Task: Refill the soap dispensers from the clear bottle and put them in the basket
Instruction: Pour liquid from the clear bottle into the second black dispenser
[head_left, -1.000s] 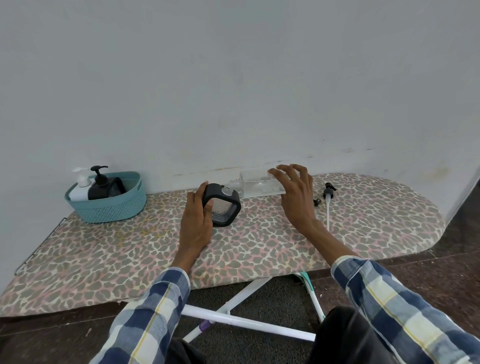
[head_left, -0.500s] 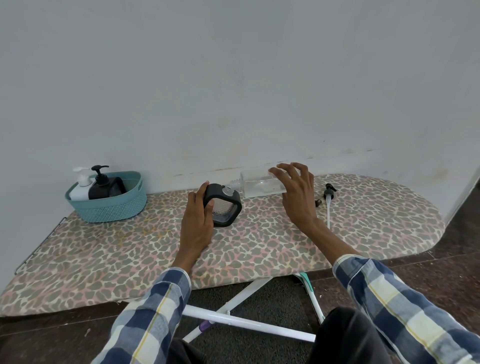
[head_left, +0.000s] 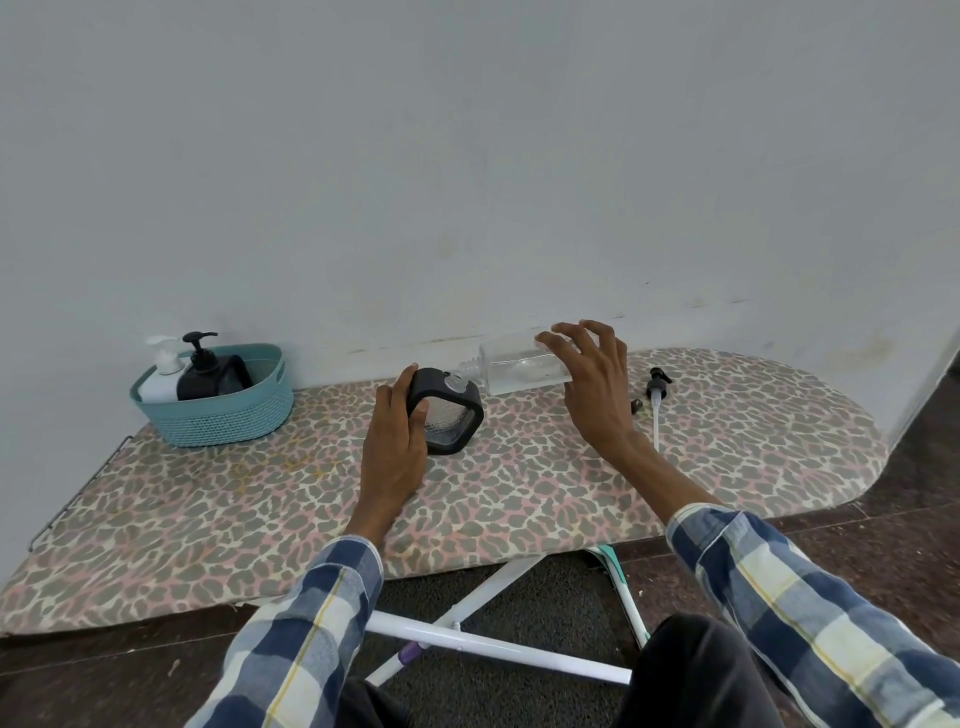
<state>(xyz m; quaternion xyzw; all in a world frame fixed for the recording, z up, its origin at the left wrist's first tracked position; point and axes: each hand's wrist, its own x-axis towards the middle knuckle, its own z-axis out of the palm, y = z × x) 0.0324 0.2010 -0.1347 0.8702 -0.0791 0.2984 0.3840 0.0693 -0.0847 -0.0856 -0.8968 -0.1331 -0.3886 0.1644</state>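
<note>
The left hand (head_left: 396, 441) is gripping the black dispenser (head_left: 448, 413) upright. The right hand (head_left: 597, 382), fingers curled round the bottle (head_left: 511, 366), is tipping its neck onto the dispenser's opening. The basket (head_left: 218, 413) is sitting well left of both hands.

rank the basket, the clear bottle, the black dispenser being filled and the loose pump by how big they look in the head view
1. basket, clearly largest
2. clear bottle and black dispenser: look alike, and hands hide part of each, so no ranking
3. loose pump, thinnest

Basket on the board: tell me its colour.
The basket is teal, clearest in the head view.
</note>
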